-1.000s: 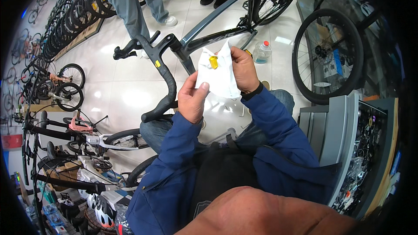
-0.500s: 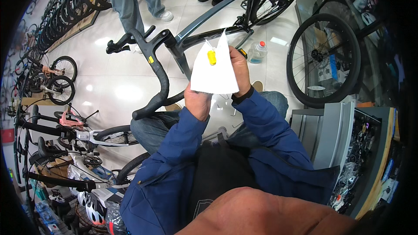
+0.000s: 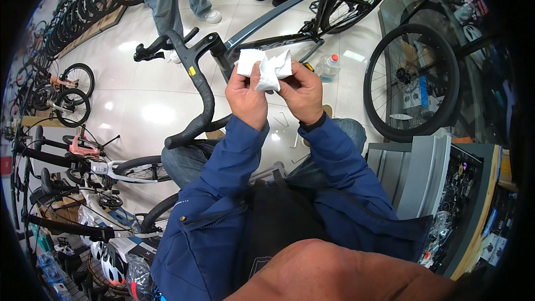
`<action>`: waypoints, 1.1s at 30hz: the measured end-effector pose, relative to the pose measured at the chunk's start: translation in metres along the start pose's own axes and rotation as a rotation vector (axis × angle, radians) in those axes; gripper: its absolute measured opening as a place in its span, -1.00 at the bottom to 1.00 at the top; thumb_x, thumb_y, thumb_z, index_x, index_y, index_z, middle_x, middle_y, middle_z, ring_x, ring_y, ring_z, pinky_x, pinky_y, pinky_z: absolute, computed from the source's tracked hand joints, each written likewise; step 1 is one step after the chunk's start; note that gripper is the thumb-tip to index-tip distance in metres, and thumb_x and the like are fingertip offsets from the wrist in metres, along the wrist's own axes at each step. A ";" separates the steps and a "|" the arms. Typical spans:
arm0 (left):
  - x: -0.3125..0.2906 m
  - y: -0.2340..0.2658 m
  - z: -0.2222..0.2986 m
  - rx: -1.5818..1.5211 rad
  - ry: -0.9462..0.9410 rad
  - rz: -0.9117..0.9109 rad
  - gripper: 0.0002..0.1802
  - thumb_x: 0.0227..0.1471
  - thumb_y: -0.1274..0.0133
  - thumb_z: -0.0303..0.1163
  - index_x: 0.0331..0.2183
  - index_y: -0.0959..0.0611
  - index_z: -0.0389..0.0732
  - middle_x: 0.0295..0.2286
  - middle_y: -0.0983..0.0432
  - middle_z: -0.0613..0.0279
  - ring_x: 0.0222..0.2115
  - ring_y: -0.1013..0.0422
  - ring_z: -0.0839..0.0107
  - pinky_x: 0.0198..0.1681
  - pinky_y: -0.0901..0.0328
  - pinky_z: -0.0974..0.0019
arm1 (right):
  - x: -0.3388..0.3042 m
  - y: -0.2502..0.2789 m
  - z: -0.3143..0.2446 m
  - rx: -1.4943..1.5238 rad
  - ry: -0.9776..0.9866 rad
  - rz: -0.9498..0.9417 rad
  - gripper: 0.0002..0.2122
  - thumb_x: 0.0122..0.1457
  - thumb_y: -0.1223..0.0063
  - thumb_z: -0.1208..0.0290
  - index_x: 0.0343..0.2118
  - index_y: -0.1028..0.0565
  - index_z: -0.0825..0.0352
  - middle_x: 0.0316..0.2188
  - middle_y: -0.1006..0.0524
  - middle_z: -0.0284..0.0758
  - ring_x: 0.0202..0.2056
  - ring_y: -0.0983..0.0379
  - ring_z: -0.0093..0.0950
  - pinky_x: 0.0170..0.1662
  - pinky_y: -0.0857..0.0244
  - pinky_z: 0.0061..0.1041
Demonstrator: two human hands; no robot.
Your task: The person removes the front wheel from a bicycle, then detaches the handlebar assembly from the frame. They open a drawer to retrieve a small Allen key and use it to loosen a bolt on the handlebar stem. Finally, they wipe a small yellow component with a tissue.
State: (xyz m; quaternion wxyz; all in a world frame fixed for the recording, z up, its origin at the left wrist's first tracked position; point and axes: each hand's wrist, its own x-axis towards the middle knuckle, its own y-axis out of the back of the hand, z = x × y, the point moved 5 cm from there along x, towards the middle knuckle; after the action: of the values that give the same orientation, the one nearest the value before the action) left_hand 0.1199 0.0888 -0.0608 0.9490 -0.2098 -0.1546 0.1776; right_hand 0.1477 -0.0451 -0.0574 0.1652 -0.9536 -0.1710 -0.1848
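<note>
A white sheet of paper towel (image 3: pixel 252 62) is bunched and folded between my two hands, in front of the bicycle's head tube. My left hand (image 3: pixel 247 102) grips its left part, with the thumb pressed up over the paper. On the other side, my right hand (image 3: pixel 304 95) pinches the lower right part between thumb and fingers. Whatever the folds enclose is hidden. Just beyond my hands stands a dark grey-blue road bike frame (image 3: pixel 278 18), its black drop handlebar (image 3: pixel 205 86) curving toward my left knee.
A loose bicycle wheel (image 3: pixel 368 86) leans at the right by a glass case. Nearer stands a grey open drawer (image 3: pixel 432 173) of small parts. A red-capped bottle (image 3: pixel 329 68) and hex keys (image 3: pixel 295 138) are on the floor. Two people stand at the far side; bikes line the left.
The paper towel, spread out with a yellow piece on it before, is now crumpled up and the yellow piece is out of sight. My left hand has come up around its left side.
</note>
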 end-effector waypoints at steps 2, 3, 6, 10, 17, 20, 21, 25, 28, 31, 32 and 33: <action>-0.001 -0.001 0.000 0.001 0.030 -0.029 -0.74 0.32 -0.13 -0.41 -0.04 -0.63 -0.36 -0.23 -0.60 0.28 -0.24 -0.47 0.59 -0.15 -0.38 0.46 | -0.003 -0.001 0.000 0.041 0.038 0.040 -0.71 0.21 -0.22 0.67 0.00 -0.52 0.48 -0.08 -0.59 -0.28 -0.09 -0.55 -0.54 0.00 -0.45 -0.53; -0.001 -0.001 -0.001 0.002 0.056 -0.039 -0.74 0.32 -0.13 -0.42 -0.03 -0.62 -0.35 -0.23 -0.60 0.28 -0.24 -0.47 0.59 -0.14 -0.38 0.46 | -0.004 -0.002 -0.001 0.063 0.054 0.062 -0.71 0.22 -0.21 0.66 0.00 -0.51 0.49 -0.08 -0.59 -0.28 -0.08 -0.55 -0.54 0.01 -0.45 -0.53; -0.008 -0.003 0.001 -0.004 0.042 -0.122 -0.66 0.22 -0.18 -0.54 0.03 -0.62 -0.35 -0.12 -0.62 0.20 -0.15 -0.53 0.47 -0.08 -0.42 0.42 | -0.004 0.001 0.000 0.120 0.030 0.120 -0.76 0.30 -0.14 0.63 0.01 -0.50 0.48 -0.10 -0.60 -0.29 -0.06 -0.54 -0.55 0.03 -0.44 -0.53; -0.007 -0.001 0.007 0.104 -0.063 -0.166 -0.62 0.21 -0.14 -0.62 0.08 -0.60 -0.36 -0.06 -0.58 0.21 -0.08 -0.50 0.47 -0.01 -0.38 0.42 | 0.002 0.005 -0.004 0.103 -0.087 0.083 -0.76 0.29 -0.17 0.61 0.00 -0.51 0.46 -0.12 -0.62 -0.30 -0.06 -0.54 -0.56 0.04 -0.43 -0.55; -0.010 0.005 0.031 0.458 -0.322 -0.206 -0.64 0.03 -0.15 -0.76 -0.09 -0.73 -0.33 -0.13 -0.57 0.12 -0.18 -0.52 0.39 -0.12 -0.38 0.43 | 0.005 0.006 -0.009 0.113 -0.225 -0.006 -0.73 0.22 -0.21 0.62 -0.02 -0.52 0.42 -0.12 -0.60 -0.32 -0.05 -0.51 -0.57 0.05 -0.40 -0.54; -0.014 0.002 0.034 0.484 -0.395 -0.201 -0.65 0.00 -0.17 -0.78 -0.14 -0.75 -0.31 -0.18 -0.57 0.11 -0.20 -0.53 0.36 -0.14 -0.40 0.41 | 0.003 0.001 -0.004 0.301 -0.272 0.028 -0.71 0.19 -0.21 0.62 -0.02 -0.50 0.41 -0.13 -0.59 -0.34 -0.06 -0.50 -0.58 0.06 -0.39 -0.51; -0.016 0.002 0.035 0.499 -0.395 -0.194 -0.64 -0.01 -0.18 -0.79 -0.15 -0.75 -0.29 -0.20 -0.57 0.11 -0.20 -0.54 0.34 -0.14 -0.42 0.39 | 0.003 0.000 -0.004 0.266 -0.254 0.014 -0.71 0.19 -0.21 0.62 -0.02 -0.49 0.40 -0.13 -0.58 -0.34 -0.07 -0.50 -0.58 0.06 -0.40 -0.51; -0.018 0.003 0.036 0.473 -0.370 -0.198 -0.65 -0.04 -0.19 -0.82 -0.20 -0.75 -0.27 -0.22 -0.57 0.11 -0.21 -0.55 0.32 -0.14 -0.44 0.36 | 0.002 0.000 -0.007 0.190 -0.200 -0.029 -0.70 0.18 -0.21 0.62 -0.02 -0.48 0.40 -0.14 -0.58 -0.34 -0.07 -0.50 -0.59 0.04 -0.40 -0.51; -0.019 0.003 0.038 0.518 -0.425 -0.215 -0.70 -0.04 -0.24 -0.76 -0.20 -0.74 -0.32 -0.21 -0.58 0.07 -0.22 -0.55 0.32 -0.14 -0.43 0.37 | 0.000 0.001 -0.008 0.213 -0.191 -0.032 -0.72 0.18 -0.19 0.63 -0.03 -0.49 0.40 -0.14 -0.58 -0.34 -0.08 -0.50 -0.59 0.03 -0.41 -0.52; -0.019 0.003 0.038 0.615 -0.494 -0.216 -0.73 -0.04 -0.25 -0.74 -0.23 -0.74 -0.31 -0.23 -0.59 0.06 -0.23 -0.56 0.27 -0.14 -0.44 0.34 | -0.002 0.000 -0.009 0.207 -0.180 -0.021 -0.76 0.18 -0.17 0.65 -0.08 -0.50 0.41 -0.16 -0.58 -0.35 -0.10 -0.50 -0.59 0.00 -0.42 -0.53; -0.019 0.004 0.037 0.620 -0.495 -0.201 -0.74 -0.05 -0.27 -0.72 -0.24 -0.74 -0.30 -0.25 -0.60 0.05 -0.23 -0.56 0.24 -0.15 -0.44 0.32 | -0.003 0.000 -0.007 0.222 -0.197 0.005 -0.78 0.18 -0.17 0.63 -0.09 -0.52 0.42 -0.17 -0.58 -0.34 -0.12 -0.51 -0.59 -0.01 -0.42 -0.54; -0.020 0.004 0.037 0.728 -0.508 -0.200 -0.73 -0.06 -0.26 -0.73 -0.24 -0.74 -0.29 -0.23 -0.60 0.05 -0.23 -0.56 0.24 -0.14 -0.43 0.30 | -0.003 0.001 -0.005 0.202 -0.259 0.016 -0.77 0.19 -0.13 0.59 -0.08 -0.51 0.42 -0.18 -0.59 -0.34 -0.13 -0.51 -0.59 -0.01 -0.41 -0.55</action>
State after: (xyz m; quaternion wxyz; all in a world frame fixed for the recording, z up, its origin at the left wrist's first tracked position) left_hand 0.0875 0.0976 -0.0347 0.9055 0.2037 -0.3294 0.1734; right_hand 0.1442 -0.0488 -0.0549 0.2383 -0.9492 -0.2013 -0.0407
